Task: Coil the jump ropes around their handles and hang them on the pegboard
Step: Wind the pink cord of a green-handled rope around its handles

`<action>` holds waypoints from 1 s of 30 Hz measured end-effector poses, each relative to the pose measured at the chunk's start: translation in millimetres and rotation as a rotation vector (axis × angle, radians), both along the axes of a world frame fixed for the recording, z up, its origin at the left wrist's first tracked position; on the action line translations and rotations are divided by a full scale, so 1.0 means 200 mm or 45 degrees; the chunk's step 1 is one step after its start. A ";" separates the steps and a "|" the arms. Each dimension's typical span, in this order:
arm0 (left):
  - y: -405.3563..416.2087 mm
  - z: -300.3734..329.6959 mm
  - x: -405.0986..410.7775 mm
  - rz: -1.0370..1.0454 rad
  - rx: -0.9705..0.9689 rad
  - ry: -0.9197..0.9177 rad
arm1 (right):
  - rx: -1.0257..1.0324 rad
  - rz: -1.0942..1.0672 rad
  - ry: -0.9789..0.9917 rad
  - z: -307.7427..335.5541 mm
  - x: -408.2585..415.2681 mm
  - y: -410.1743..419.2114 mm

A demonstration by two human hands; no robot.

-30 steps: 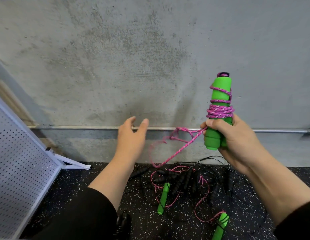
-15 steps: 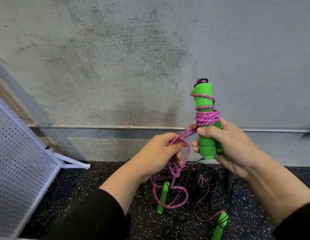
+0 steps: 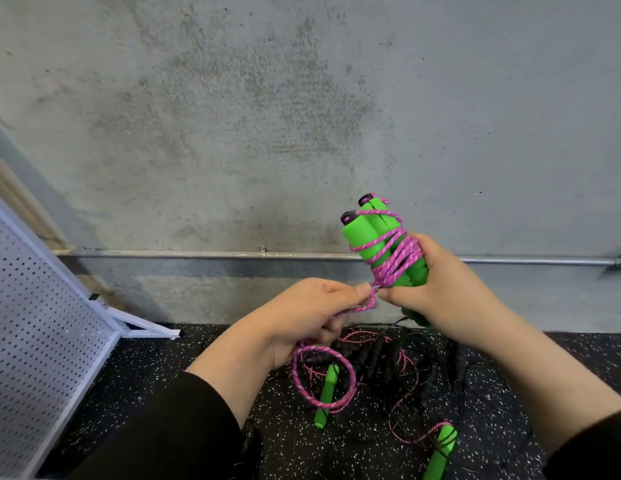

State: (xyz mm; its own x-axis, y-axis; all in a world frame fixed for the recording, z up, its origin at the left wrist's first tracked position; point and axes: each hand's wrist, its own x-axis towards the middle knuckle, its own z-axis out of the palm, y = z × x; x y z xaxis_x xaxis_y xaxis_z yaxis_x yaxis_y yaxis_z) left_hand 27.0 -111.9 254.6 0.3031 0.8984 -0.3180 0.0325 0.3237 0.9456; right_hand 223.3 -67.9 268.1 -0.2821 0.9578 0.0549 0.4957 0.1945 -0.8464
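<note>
Your right hand (image 3: pixel 451 299) grips a pair of green foam handles (image 3: pixel 378 237), held tilted up and to the left against a grey concrete wall (image 3: pixel 267 116). Pink rope (image 3: pixel 399 258) is wound in several turns around both handles just above your fingers. Your left hand (image 3: pixel 312 317) pinches the free tail of that rope right beside your right thumb, and a loose loop (image 3: pixel 323 379) hangs below its palm.

On the speckled black floor (image 3: pixel 163 368) beneath your hands lies a tangle of other jump ropes (image 3: pixel 399 368), black and pink, with two more green handles among them. The white pegboard (image 3: pixel 35 323) leans at the far left, well apart from your hands.

The main risk is slack. If your left hand lets the tail go loose, the wound turns could probably slide towards the open top of the handles and unravel. The hanging loop may also snag on the pile below and drag another rope up with it. An untucked end would likely come undone once hung.
</note>
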 end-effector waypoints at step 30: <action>0.05 -0.04 0.01 0.483 -0.156 -0.284 | 0.192 0.092 -0.352 -0.12 -0.10 0.00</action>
State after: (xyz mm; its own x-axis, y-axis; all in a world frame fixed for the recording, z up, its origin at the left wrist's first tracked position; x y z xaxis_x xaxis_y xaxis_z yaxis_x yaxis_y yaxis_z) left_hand 28.0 -101.2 245.8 0.0329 0.9190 -0.3930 -0.3103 0.3831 0.8700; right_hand 203.4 -68.2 244.5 -0.3733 0.9216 0.1063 0.6833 0.3506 -0.6404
